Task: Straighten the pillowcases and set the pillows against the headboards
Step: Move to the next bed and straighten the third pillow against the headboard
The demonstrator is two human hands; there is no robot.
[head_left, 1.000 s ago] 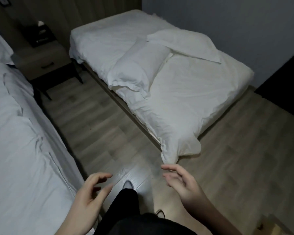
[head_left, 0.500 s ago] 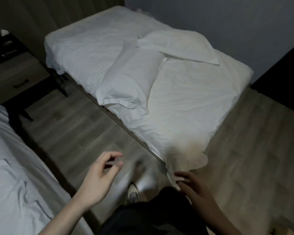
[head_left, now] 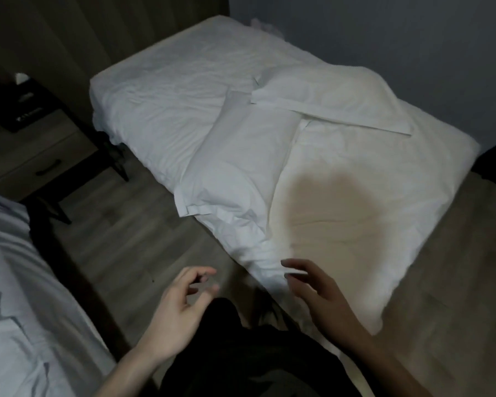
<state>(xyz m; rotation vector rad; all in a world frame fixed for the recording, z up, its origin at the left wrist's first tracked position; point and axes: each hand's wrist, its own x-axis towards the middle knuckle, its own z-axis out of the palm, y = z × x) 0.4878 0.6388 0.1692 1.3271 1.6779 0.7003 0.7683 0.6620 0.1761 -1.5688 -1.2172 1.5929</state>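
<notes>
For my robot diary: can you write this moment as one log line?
stage: approaching bed | left hand: empty | right hand: empty | two pillows: mid-bed, untouched

The room is dim and the picture grainy and soft throughout. Warm light falls on the bed (head_left: 341, 173) ahead of the right hand (head_left: 318, 293), with a round dark shadow (head_left: 327, 202) just beyond its fingers. The left hand (head_left: 178, 313) is paler, its fingertips smeared by motion blur. Far left of it, the nightstand (head_left: 32, 156) sinks into near-black. Straight edges bow toward the frame borders.
</notes>
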